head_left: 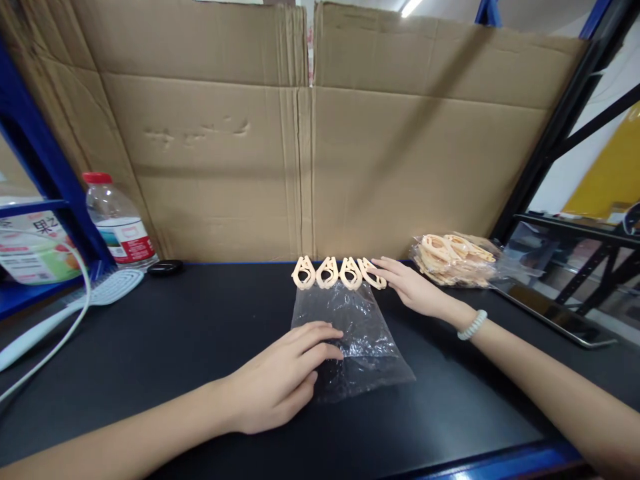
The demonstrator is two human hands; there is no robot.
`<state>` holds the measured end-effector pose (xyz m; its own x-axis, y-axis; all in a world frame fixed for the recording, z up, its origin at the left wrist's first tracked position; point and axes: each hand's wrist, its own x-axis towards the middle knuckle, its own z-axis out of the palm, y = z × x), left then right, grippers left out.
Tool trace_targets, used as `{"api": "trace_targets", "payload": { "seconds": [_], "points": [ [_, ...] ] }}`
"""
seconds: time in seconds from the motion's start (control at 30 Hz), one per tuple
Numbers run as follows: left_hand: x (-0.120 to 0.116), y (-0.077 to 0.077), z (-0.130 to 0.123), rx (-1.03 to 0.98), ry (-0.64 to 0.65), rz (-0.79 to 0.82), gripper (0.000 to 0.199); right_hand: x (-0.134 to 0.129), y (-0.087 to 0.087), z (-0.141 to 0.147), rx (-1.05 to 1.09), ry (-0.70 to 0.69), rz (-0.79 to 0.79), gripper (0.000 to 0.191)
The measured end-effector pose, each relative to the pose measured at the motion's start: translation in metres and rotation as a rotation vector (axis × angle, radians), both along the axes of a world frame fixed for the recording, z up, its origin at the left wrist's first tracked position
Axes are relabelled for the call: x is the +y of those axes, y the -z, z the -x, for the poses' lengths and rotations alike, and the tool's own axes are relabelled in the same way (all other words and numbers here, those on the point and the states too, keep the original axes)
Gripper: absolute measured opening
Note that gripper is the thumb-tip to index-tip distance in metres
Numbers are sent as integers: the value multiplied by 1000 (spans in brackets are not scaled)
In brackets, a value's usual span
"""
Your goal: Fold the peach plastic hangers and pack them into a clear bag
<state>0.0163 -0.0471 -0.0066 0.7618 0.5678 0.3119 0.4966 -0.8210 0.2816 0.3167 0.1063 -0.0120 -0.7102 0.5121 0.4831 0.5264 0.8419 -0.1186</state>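
Several cream plastic clips (327,272), looking like large clothes pegs, lie side by side in a row near the cardboard. Just below them a clear plastic bag (365,340) is spread flat, its top edge close to the clips. My left hand (287,373) rests over the bag's lower left part, fingers stretched out and apart. At the row's right end my right hand (413,287) reaches the last clip (373,273), which leans more than the others. The right fingers are extended, with the fingertips against that clip's edge; no closed grip shows.
Packed bags of similar clips (450,257) lie at the back right beside a tablet-like device (555,313). On the left are a hairbrush (113,288), a white cable (83,300), a black object (166,268) and a red-capped bottle (120,223). Cardboard (215,167) walls off the back.
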Motion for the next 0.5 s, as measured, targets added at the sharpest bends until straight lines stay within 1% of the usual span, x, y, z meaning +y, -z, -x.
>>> {"api": "trace_targets", "payload": {
  "seconds": [0.07,0.13,0.2,0.27,0.33,0.4,0.47,0.5],
  "points": [
    [0,2,0,-11,-3,-6,50,13,9,-5,-81,-8,19,59],
    [0,4,-1,-29,-9,-15,48,20,15,-6,-113,-25,47,55],
    [0,5,-2,-39,-10,-23,46,21,15,-6,-125,-25,61,49],
    [0,5,-2,-27,-3,-24,45,17,10,-6,-145,4,56,45],
    [0,4,-2,-3,0,-25,45,9,1,-8,-185,32,57,43],
    [0,4,-2,28,-2,-25,46,1,-9,-12,-215,32,104,42],
    [0,5,-1,47,-3,-26,47,-6,-17,-19,-205,23,153,47],
    [0,5,-1,50,-4,-27,48,-7,-20,-23,-190,22,163,53]
  ]
}}
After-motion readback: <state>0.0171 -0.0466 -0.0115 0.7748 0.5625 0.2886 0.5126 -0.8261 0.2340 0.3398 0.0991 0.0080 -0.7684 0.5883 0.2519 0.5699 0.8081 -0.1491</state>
